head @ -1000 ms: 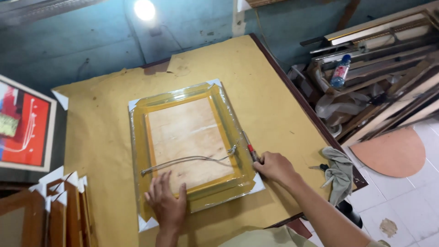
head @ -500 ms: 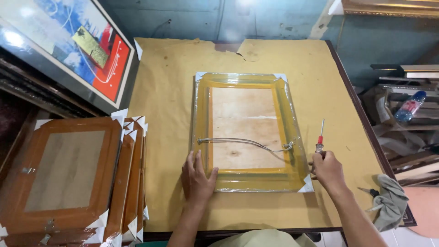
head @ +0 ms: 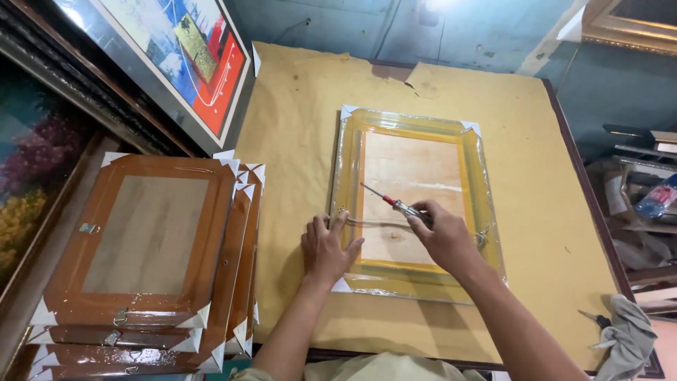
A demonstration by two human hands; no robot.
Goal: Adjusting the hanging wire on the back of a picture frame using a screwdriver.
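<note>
A yellow picture frame (head: 411, 127) wrapped in clear plastic lies face down on the table, its wooden back panel up. A hanging wire (head: 377, 224) runs across the back. My left hand (head: 326, 247) presses flat on the frame's lower left edge, beside the wire's left end. My right hand (head: 443, 234) is over the back panel and holds a screwdriver (head: 390, 202) with a red and clear handle, its tip pointing up and left across the panel.
The table is covered with tan paper (head: 296, 120). A stack of brown wrapped frames (head: 148, 254) leans at the left. A colourful framed picture (head: 183, 56) stands behind them. A grey rag (head: 624, 335) lies at the table's right corner. Shelves with a bottle (head: 656, 199) are at right.
My right hand has moved with the screwdriver from the frame's right edge to over the back panel. My left hand stays on the frame's lower left. The camera has moved in closer.
</note>
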